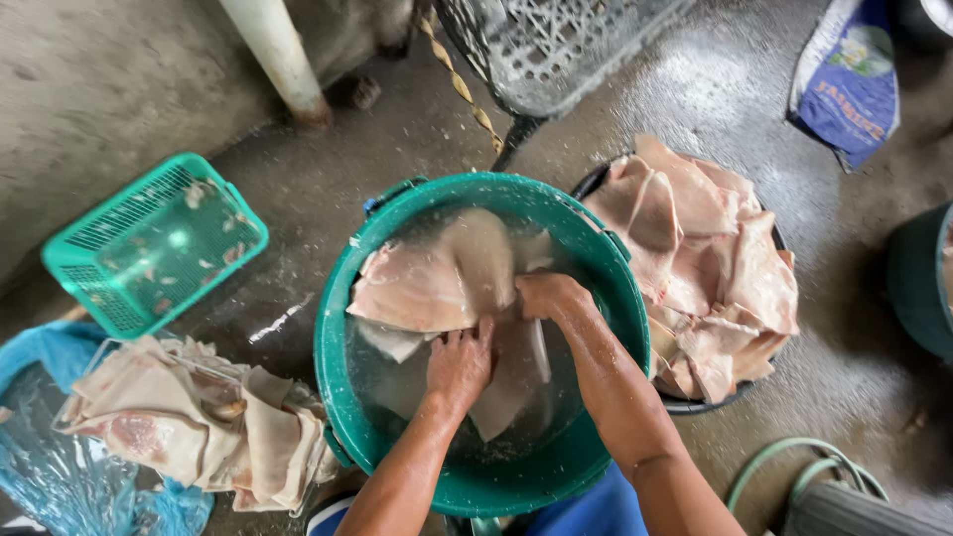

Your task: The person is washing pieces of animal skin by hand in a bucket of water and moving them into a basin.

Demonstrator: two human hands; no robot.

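Note:
A green round tub (338, 367) of water stands in the middle of the wet floor. Several pale pink slabs of raw skin or meat (427, 283) float in it. My left hand (459, 365) presses down on a slab in the water, fingers curled on its edge. Just to the right, my right hand (549, 296) grips the fold of the same slab at the tub's centre. Both forearms reach in from the bottom of the view.
A black basin (596, 179) heaped with slabs (715, 258) sits right of the tub. Another pile (199, 422) lies in a clear crate at lower left on blue plastic. A small green basket (154, 243), white pipe (278, 60), blue sack (849, 79) and hose (794, 462) surround.

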